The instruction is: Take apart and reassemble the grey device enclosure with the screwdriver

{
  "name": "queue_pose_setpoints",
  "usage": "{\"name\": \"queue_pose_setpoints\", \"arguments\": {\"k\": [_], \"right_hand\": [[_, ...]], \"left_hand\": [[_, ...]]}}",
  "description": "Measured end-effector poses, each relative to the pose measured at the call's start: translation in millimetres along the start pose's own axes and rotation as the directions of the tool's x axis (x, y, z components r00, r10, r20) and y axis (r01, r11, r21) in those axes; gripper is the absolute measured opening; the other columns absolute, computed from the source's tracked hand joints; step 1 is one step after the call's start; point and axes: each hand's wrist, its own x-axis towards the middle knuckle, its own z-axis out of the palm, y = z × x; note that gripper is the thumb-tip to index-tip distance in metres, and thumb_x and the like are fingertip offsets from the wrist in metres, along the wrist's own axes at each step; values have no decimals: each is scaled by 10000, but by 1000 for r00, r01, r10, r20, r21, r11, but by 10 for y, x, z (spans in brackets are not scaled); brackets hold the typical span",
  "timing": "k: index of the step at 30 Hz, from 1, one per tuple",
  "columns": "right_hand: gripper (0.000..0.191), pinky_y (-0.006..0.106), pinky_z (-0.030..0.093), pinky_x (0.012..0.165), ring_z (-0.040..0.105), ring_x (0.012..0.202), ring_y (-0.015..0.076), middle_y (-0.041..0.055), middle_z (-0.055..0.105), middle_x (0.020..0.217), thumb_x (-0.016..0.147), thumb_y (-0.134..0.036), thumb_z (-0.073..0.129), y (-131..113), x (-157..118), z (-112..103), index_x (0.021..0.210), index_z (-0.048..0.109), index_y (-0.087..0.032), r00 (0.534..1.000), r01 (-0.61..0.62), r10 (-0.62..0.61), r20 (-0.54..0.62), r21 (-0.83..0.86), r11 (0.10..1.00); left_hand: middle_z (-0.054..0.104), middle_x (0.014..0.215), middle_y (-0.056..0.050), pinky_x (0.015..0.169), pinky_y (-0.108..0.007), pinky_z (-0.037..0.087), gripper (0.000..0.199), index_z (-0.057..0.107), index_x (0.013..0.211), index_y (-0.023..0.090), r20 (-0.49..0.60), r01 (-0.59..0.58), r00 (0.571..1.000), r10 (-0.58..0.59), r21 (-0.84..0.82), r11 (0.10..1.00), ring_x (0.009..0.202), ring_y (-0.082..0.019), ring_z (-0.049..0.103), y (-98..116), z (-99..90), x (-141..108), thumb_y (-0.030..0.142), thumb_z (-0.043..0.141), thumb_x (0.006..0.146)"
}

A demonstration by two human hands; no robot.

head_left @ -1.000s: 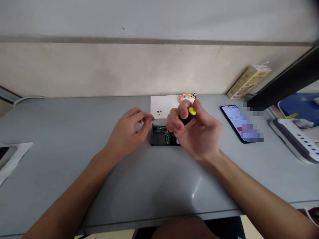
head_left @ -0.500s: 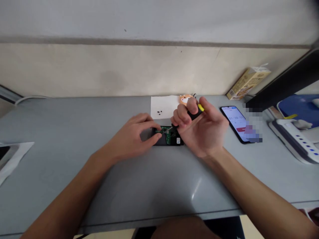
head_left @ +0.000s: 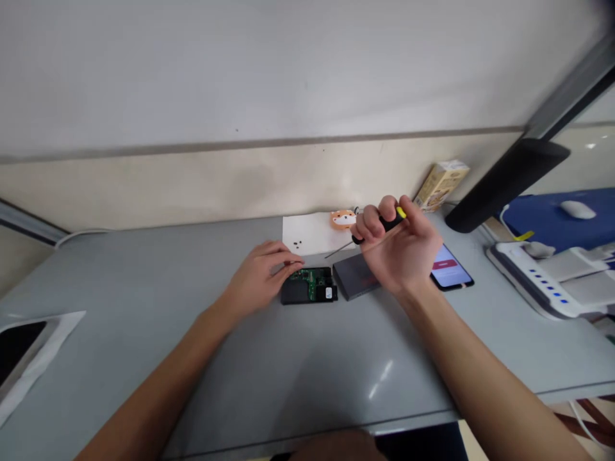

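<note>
The device lies flat on the desk, ahead of me and between the two hands, with its green board exposed. At its upper-left corner I observe the left hand: thumb and forefinger tips are drawn close together; I cannot tell whether they pinch a small part or touch the device. The right hand is curled around the handle of the screwdriver; the shaft slants down-left, its tip apart from the board. Just right of the device lies the grey cover, partly hidden by the right hand. Behind the device I note the paper, bearing small dark parts. Outward to the right: phone, carton, power strip.
</note>
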Motion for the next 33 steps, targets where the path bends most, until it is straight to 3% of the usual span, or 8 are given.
{"name": "queue_pose_setpoints", "arguments": {"k": [10,14,17,21,23,25,29,33], "right_hand": [[363,328,360,626,356,597,153,-7,339,659,959,-469,490,-97,50,-263,687,486,-230,987,157,-147,65,-197,968],[356,335,359,629,384,611,159,4,371,683,960,-469,468,-11,87,-337,697,483,-230,983,184,-172,66,-310,933],[368,337,353,639,384,619,161,2,388,694,981,-479,442,-56,84,-357,709,478,-235,971,239,-224,85,-437,867],[393,335,365,677,454,683,167,15,503,729,1013,-481,449,-232,4,-324,733,542,-222,965,261,-125,231,-788,557],[331,335,397,720,550,776,181,23,619,820,1012,-458,484,-295,-40,-301,823,622,-224,961,251,35,273,-921,299],[268,339,436,755,615,838,195,26,693,941,997,-442,521,-308,-63,-300,913,670,-236,952,252,143,270,-959,130],[251,339,500,684,651,687,161,43,701,1115,976,-462,542,-240,-49,-390,988,678,-252,928,181,323,186,-982,46],[257,373,536,745,659,616,133,49,659,1223,943,-473,603,-187,-7,-537,1117,678,-300,902,156,418,112,-985,-72]], "left_hand": [[702,1031,-52,901,-352,489,202,795,989,248,149,-27,989,9,124,992,986,-231,658,-150,270,993,366,632,972],[702,1147,-55,913,-361,500,242,781,1087,252,173,-8,985,-13,120,993,1032,-243,661,-175,259,934,396,617,983],[663,1315,-75,1007,-386,482,342,712,1256,246,120,-14,993,2,97,995,1196,-258,618,-53,200,648,435,537,1031],[596,1467,-50,1157,-457,371,635,525,1477,314,178,-84,982,69,78,993,1363,-291,508,178,232,110,541,715,916],[607,1460,-29,1159,-457,356,625,503,1480,333,202,-99,976,81,83,992,1349,-274,524,230,290,-80,484,736,919],[628,1430,-25,1146,-452,362,564,532,1440,326,165,-61,985,47,82,995,1322,-264,547,226,342,-163,434,740,927],[650,1391,-40,1133,-457,379,625,534,1436,310,94,30,995,-35,48,998,1277,-272,574,167,350,-86,402,798,877],[634,1411,-35,1106,-439,410,657,499,1465,337,43,-5,999,5,10,1000,1283,-267,559,235,256,19,389,796,881]]}}
